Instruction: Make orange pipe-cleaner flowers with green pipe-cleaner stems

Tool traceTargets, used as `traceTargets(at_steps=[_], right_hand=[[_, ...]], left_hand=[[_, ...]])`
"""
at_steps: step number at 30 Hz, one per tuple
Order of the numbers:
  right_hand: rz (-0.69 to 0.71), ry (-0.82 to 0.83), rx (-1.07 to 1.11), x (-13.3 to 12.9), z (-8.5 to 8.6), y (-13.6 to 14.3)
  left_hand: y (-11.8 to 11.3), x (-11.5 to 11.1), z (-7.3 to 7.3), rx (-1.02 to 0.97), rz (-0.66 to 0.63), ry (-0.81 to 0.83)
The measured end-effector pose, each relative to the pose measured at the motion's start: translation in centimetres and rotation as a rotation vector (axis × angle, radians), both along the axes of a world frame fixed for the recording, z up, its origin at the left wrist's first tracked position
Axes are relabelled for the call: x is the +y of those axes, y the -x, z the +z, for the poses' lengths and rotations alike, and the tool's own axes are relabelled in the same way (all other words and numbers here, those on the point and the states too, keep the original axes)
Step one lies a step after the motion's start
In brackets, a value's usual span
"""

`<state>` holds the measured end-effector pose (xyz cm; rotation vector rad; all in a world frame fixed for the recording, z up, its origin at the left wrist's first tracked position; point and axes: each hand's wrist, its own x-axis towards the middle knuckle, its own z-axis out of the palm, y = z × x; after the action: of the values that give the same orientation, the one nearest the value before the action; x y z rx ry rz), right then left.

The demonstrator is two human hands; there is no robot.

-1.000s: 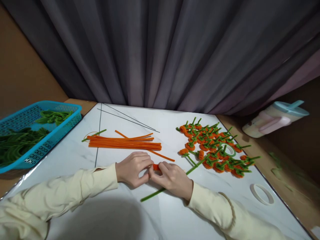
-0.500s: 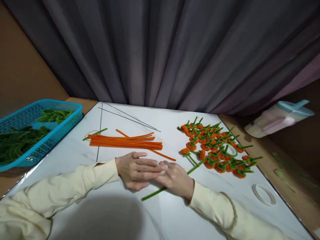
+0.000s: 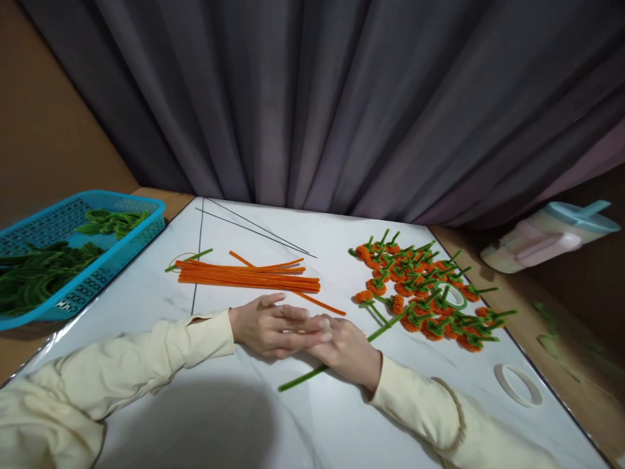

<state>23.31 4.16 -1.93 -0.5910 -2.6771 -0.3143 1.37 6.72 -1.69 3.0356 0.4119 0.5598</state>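
Observation:
My left hand (image 3: 273, 327) reaches in from the left, its fingers stretched out and laid over the fingertips of my right hand (image 3: 347, 352). The right hand's fingers are curled and partly covered, so what they hold, if anything, is hidden. A long green pipe cleaner stem (image 3: 300, 379) passes beneath the right hand and comes out at its upper right; I cannot tell whether the hand touches it. Just beyond the left hand lies a bundle of orange pipe cleaners (image 3: 249, 276). Orange fuzzy pieces with green stems (image 3: 415, 283) lie in a cluster to the right.
A blue basket (image 3: 122, 244) of green fuzzy pieces stands at the left. Thin dark wires (image 3: 254, 231) lie at the back. A green-and-white tape roll (image 3: 452, 296) rests among the orange pieces; a white ring (image 3: 518, 385) and a lidded cup (image 3: 544, 238) are at the right.
The left hand has slid slightly to the right and its fingers reach further across the right hand's fingertips. The whole view has shifted a little; the objects on the table look unchanged.

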Motion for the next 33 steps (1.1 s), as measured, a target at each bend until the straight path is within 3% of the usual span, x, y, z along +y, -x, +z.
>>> traceTargets(at_steps=[4, 11, 17, 33], right_hand=[[-0.016, -0.044, 0.023, -0.1, 0.5, 0.1], [-0.012, -0.094, 0.089, -0.1, 1.0, 0.3], [-0.008, -0.082, 0.119, -0.1, 1.0, 0.4], [-0.031, -0.129, 0.114, -0.1, 0.5, 0.2]], left_hand=[[0.0, 0.0, 0.1, -0.02, 0.033, -0.068], [-0.9, 0.7, 0.6, -0.312, 0.02, -0.425], [-1.4, 0.7, 1.3, -0.3, -0.012, -0.401], [-1.6, 0.7, 1.8, -0.246, -0.011, -0.347]])
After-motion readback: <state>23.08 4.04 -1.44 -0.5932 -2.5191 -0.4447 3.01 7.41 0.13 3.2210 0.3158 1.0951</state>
